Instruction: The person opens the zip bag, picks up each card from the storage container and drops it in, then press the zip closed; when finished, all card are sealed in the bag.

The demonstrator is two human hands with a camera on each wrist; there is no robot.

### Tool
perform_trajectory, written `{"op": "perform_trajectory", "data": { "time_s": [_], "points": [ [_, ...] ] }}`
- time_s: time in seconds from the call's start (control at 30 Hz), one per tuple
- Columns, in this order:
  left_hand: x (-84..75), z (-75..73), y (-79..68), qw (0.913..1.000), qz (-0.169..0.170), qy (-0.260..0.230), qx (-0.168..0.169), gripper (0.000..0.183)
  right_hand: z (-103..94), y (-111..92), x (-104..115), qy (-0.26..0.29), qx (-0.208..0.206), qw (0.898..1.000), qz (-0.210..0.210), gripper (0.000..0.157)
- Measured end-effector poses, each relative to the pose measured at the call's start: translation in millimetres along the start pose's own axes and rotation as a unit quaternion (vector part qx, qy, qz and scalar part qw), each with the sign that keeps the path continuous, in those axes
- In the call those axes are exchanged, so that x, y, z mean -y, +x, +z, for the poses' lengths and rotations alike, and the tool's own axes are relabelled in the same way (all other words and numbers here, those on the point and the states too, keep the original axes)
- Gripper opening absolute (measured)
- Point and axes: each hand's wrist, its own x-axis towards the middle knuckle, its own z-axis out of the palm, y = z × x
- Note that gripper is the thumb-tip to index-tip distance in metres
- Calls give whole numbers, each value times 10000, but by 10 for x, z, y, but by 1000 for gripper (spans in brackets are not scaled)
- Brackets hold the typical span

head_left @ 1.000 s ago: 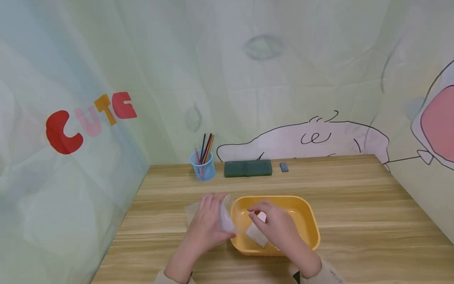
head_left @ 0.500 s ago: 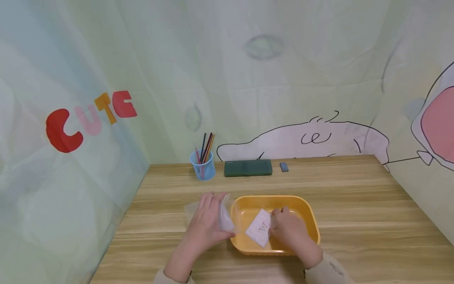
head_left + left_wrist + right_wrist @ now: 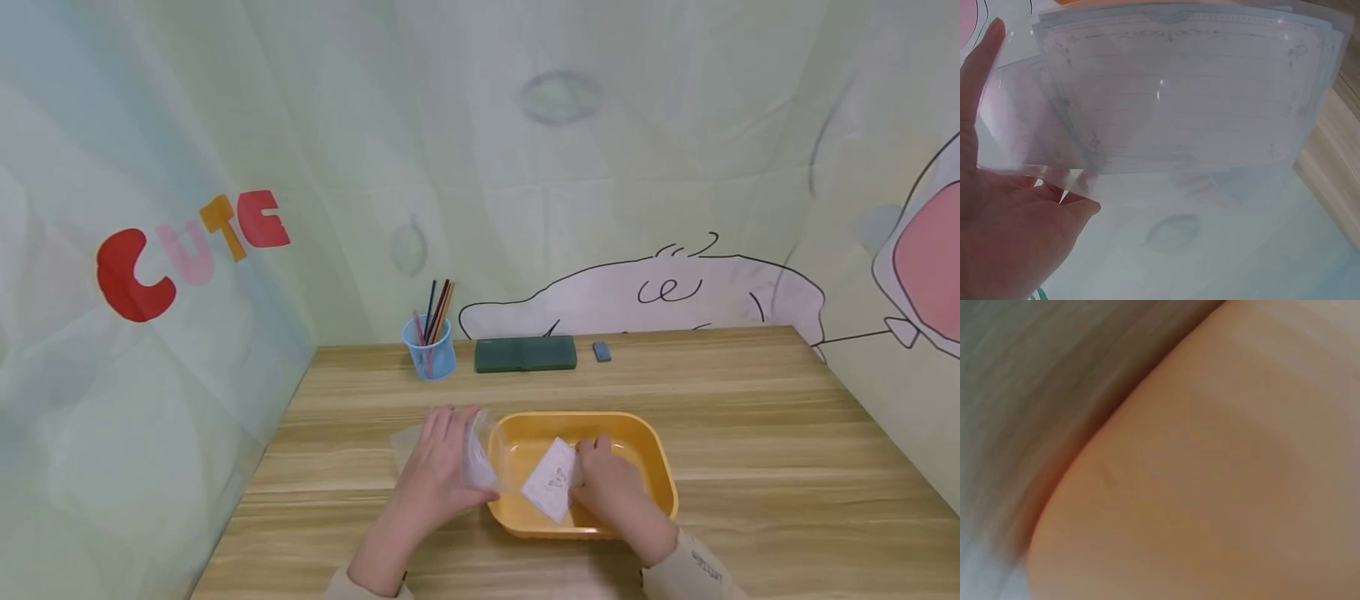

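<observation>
My left hand [image 3: 435, 471] grips a clear plastic bag [image 3: 477, 462] beside the left rim of a yellow tray [image 3: 663, 467], thumb below and fingers above. In the left wrist view, several pale lined sheets [image 3: 1191, 94] with ornamental borders show through the plastic. A white card or folded paper [image 3: 546, 492] with a small butterfly print lies tilted inside the tray. My right hand [image 3: 617, 492] reaches into the tray, its curled fingers and thumb pinching the right side of that white piece. The right wrist view shows only the blurred tray wall [image 3: 1197, 475].
At the back of the wooden table [image 3: 750, 417] stand a light blue cup [image 3: 432, 362] of pencils and a dark green case [image 3: 525, 354]. A small blue-grey block [image 3: 602, 352] lies to the case's right. A printed curtain [image 3: 375, 167] hangs behind the table.
My right hand has come down from over the white piece to its right side and taken hold of it. The white piece has shifted slightly. My left hand stays with the bag.
</observation>
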Motion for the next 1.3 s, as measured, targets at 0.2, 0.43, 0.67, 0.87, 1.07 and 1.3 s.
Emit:
{"op": "perform_trajectory", "data": {
  "time_s": [0.2,0.43,0.67,0.87,1.07,1.3],
  "points": [
    [8,8,2,10000,31,38,-44,109,7,-1,-11,135,-168,9998,27,53],
    [13,10,1,10000,14,43,-41,109,-39,-23,-24,371,-224,9990,-95,53],
    [2,-10,2,9999,-109,99,38,109,-167,-36,-39,565,-679,9954,-362,34],
    [-2,-20,6,9997,-165,141,70,109,-344,-53,-1,932,-824,9912,-441,12],
    [-6,-17,11,9998,-145,158,59,110,-472,-80,13,919,-1042,9890,-506,11],
    [3,-4,11,9999,-115,102,-22,109,-609,-111,32,891,-1472,9836,-546,14]
  ]
}}
